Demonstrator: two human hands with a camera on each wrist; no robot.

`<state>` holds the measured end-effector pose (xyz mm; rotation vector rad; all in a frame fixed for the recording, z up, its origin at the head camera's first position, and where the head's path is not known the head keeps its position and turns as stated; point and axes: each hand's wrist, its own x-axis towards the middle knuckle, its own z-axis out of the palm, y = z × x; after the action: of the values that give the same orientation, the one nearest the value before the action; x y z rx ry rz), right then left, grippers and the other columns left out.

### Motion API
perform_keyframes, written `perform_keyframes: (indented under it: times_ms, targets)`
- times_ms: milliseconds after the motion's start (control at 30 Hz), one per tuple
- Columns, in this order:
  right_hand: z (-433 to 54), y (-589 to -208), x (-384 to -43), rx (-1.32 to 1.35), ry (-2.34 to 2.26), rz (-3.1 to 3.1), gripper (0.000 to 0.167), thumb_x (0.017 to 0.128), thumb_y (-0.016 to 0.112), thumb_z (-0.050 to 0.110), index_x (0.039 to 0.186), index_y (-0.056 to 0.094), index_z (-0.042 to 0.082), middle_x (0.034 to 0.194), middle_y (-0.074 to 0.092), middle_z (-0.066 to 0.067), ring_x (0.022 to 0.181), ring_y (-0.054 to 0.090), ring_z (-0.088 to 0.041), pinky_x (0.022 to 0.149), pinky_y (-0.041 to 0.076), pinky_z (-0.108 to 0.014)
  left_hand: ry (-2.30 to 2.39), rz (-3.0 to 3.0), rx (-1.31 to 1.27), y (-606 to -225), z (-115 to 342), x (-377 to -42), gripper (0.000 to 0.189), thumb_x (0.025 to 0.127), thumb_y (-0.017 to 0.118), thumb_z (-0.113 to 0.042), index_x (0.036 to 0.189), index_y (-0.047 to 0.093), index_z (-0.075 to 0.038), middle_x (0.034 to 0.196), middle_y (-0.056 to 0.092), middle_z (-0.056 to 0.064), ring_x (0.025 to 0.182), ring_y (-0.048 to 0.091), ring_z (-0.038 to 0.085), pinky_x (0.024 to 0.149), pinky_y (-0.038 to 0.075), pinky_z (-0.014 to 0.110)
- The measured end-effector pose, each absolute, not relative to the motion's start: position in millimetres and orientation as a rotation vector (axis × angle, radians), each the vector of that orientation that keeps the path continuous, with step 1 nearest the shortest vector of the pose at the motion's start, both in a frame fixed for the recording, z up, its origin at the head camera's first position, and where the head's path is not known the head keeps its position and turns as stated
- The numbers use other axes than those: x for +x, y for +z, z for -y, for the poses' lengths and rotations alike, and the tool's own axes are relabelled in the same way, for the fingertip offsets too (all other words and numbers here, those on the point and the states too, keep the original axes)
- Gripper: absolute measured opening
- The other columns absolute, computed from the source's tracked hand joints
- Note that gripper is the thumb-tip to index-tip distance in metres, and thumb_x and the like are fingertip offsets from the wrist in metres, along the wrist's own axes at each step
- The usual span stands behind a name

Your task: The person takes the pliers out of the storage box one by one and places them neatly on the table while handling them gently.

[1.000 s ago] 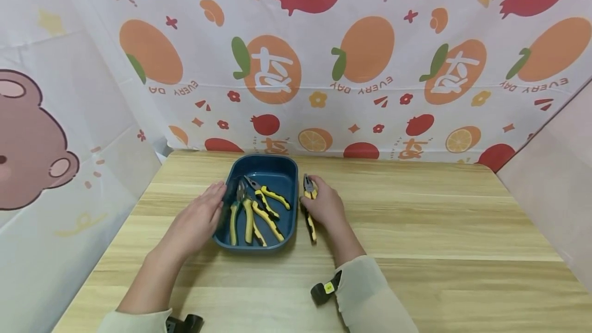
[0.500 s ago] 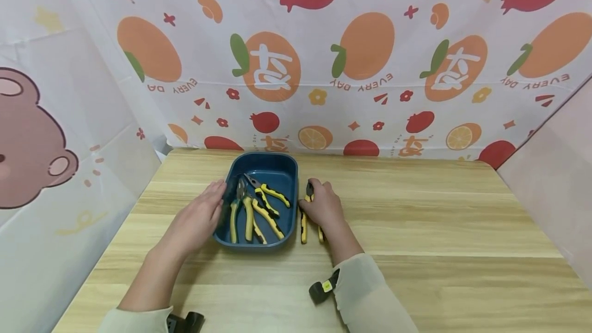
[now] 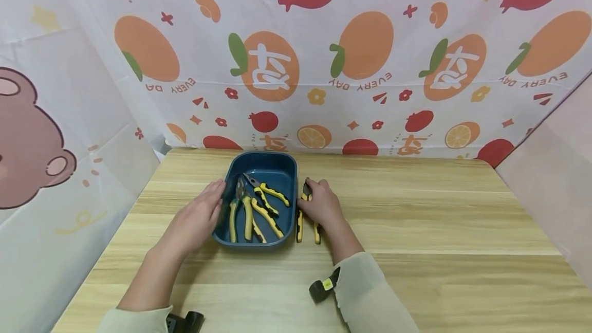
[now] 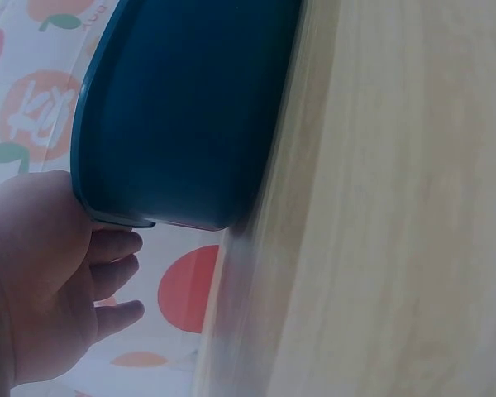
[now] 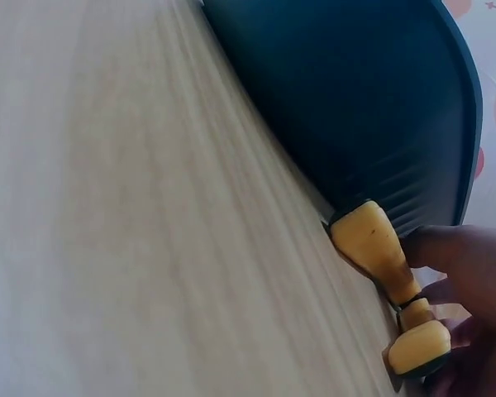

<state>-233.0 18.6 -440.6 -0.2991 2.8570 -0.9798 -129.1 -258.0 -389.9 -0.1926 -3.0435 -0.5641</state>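
Note:
Against the left side of a dark blue tray [image 3: 265, 245], my left hand [image 3: 196, 217] rests with its fingers straight. The left wrist view shows that hand [image 4: 45, 277] at the tray's rim, fingers extended past its corner. My right hand [image 3: 322, 203] grips yellow-and-black pliers [image 3: 299, 225] just right of the tray, thumb and fingers around the part near the pivot. Their handles point toward me, spread apart; the fingers partly cover the head. In the right wrist view, the yellow handle ends [image 5: 368, 240] lie low by the tabletop, close to the tray wall.
Inside the tray lie several more pliers, among them a green-and-yellow pair [image 3: 247, 220] and a yellow-and-black pair [image 3: 274, 194]. The wooden table [image 3: 439, 209] extends to the right. A fruit-print cloth [image 3: 365, 117] hangs behind its back edge.
The pliers under my right hand have gone from handles together to handles spread, and have shifted slightly left toward the tray. My left hand stays in place.

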Motion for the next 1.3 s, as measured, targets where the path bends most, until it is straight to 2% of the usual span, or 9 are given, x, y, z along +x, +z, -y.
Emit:
perform_keyframes:
  times_ms: [267, 1300]
  targets:
    - [-18.8, -442.4, -235.2, -0.31, -0.998, -2.873, 0.061, 0.088, 0.067, 0.033, 0.144, 0.052, 0.014, 0.114, 0.054, -0.013, 0.085, 0.055, -0.026, 0.083, 0.054, -0.041, -0.573, 3.041, -0.195, -391.5, 258.2, -130.4, 0.05, 0.106, 0.039, -0.018, 0.152, 0.032, 0.0, 0.159, 0.03, 0.019, 0.147, 0.026, 0.038, 0.116, 0.028, 0.059]
    - [-18.4, -444.7, -235.7, -0.255, -1.056, -2.856, 0.06, 0.089, 0.067, 0.035, 0.144, 0.052, 0.015, 0.111, 0.053, -0.013, 0.081, 0.053, -0.024, 0.073, 0.05, -0.036, -0.572, 3.042, -0.197, -393.6, 258.3, -129.6, 0.051, 0.106, 0.039, -0.02, 0.153, 0.031, -0.001, 0.159, 0.029, 0.019, 0.148, 0.026, 0.037, 0.116, 0.029, 0.059]
